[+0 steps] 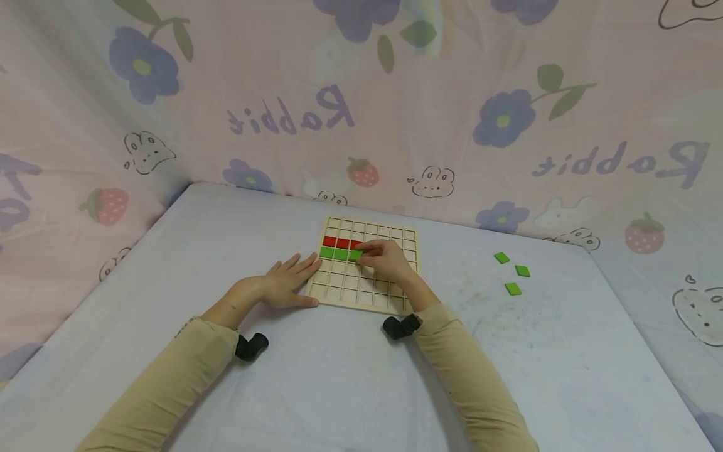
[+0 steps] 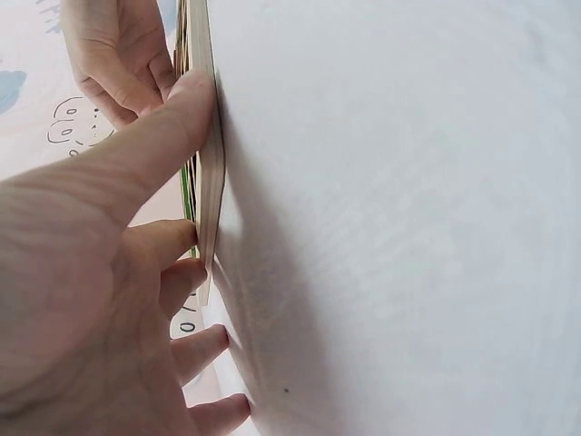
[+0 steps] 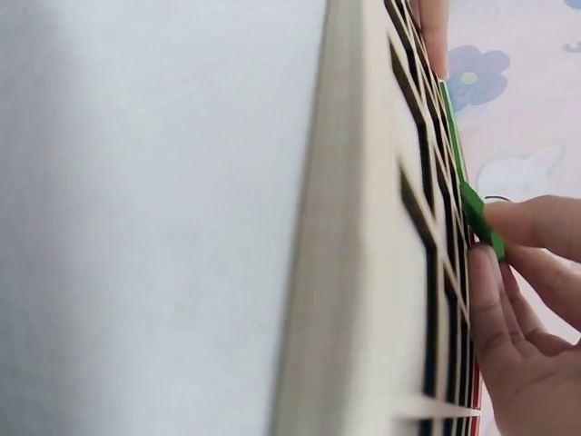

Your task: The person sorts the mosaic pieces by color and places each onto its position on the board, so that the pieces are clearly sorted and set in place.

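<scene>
A square wooden grid board (image 1: pixel 341 290) lies on the white table. My left hand (image 1: pixel 285 285) rests with spread fingers at its left edge, the thumb at the near left corner. Between the thumb and fingers of my right hand (image 1: pixel 386 260) is a small green square tile (image 3: pixel 481 221), held tilted at the third cell of a row. Two green tiles (image 1: pixel 333 253) fill the cells to its left. In the row behind sit red tiles (image 1: pixel 336 242), partly hidden by the right fingers.
Several loose things lie right of the board: green tiles (image 1: pixel 513 289) spread on the white table (image 1: pixel 316 389). A printed curtain (image 1: pixel 395 138) with flowers and rabbits hangs behind the table and along its sides. Black wrist devices (image 1: pixel 251 346) sit below both wrists.
</scene>
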Demonstrator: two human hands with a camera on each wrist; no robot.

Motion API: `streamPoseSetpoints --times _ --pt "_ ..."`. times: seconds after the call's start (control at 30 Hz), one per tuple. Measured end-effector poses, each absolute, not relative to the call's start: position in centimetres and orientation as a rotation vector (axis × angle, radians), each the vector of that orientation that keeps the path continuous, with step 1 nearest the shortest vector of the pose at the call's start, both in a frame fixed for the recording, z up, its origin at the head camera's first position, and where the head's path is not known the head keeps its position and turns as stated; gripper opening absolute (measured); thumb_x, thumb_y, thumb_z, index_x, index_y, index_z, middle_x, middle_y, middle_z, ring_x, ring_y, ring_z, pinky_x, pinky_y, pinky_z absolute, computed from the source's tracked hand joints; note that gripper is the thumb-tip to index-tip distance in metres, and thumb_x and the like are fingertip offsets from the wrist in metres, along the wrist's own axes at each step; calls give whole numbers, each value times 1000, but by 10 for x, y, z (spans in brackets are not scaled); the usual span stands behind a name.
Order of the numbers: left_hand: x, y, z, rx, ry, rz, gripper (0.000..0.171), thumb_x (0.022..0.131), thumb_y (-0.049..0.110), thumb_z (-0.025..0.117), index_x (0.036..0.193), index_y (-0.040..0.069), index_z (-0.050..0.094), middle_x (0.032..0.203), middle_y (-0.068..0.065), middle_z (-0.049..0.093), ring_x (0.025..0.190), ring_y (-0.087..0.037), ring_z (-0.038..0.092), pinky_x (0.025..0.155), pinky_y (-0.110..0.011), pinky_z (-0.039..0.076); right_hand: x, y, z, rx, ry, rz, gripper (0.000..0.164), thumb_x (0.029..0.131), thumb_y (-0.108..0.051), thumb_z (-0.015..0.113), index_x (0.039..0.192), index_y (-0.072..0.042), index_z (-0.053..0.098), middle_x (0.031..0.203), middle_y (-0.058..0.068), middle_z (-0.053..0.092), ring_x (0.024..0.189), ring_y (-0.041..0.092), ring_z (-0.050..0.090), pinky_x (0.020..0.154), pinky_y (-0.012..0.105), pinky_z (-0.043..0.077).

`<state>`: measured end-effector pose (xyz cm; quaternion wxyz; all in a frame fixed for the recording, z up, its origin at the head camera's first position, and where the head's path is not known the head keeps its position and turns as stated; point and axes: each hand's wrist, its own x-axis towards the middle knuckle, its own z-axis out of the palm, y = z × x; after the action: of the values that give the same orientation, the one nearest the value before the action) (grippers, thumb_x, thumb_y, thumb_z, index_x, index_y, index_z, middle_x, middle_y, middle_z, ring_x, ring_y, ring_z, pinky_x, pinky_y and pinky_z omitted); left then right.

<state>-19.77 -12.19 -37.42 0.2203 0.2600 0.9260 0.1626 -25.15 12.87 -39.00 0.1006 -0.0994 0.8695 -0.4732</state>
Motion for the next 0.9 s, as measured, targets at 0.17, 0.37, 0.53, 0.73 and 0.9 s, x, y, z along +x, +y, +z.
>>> streamPoseSetpoints --times 0.17,0.37,0.53,0.73,0.9 --pt "-198 -121 -374 714 2556 453 85 94 46 56 155 7 10 162 -14 1 146 -43 -2 115 -64 3 -252 128 -389 -310 2596 -1364 31 87 -11 69 117 -6 69 105 13 70 101 23 65 83 31 51" --pt "-197 -121 -373 714 2555 460 85 94 46 56 154 7 10 162 -15 1 146 -44 -2 114 -64 2 -252 128 -389 -308 2606 -1351 30 86 -11 69 116 -7 70 100 10 70 94 19 63 79 27 49" --pt "-197 -121 -373 722 2557 466 85 94 45 57 154 6 11 161 -16 1 146 -45 -2 114 -65 2 -252 129 -391 -308 2601 -1353 30 86 -11 69 115 -7 70 98 9 70 91 17 62 77 25 48" --pt "-197 -121 -373 725 2558 463 85 94 45 56 154 6 10 161 -16 1 146 -45 -2 114 -65 2 -252 129 -391 -314 2590 -1384 31 85 -10 70 116 -6 69 105 11 70 98 21 63 83 29 50" --pt "-197 -121 -372 717 2557 468 85 94 44 57 154 5 10 161 -16 1 146 -45 -2 114 -65 2 -250 131 -389 -329 2569 -1418 32 86 -9 69 118 -5 67 110 14 69 102 24 63 87 33 52"
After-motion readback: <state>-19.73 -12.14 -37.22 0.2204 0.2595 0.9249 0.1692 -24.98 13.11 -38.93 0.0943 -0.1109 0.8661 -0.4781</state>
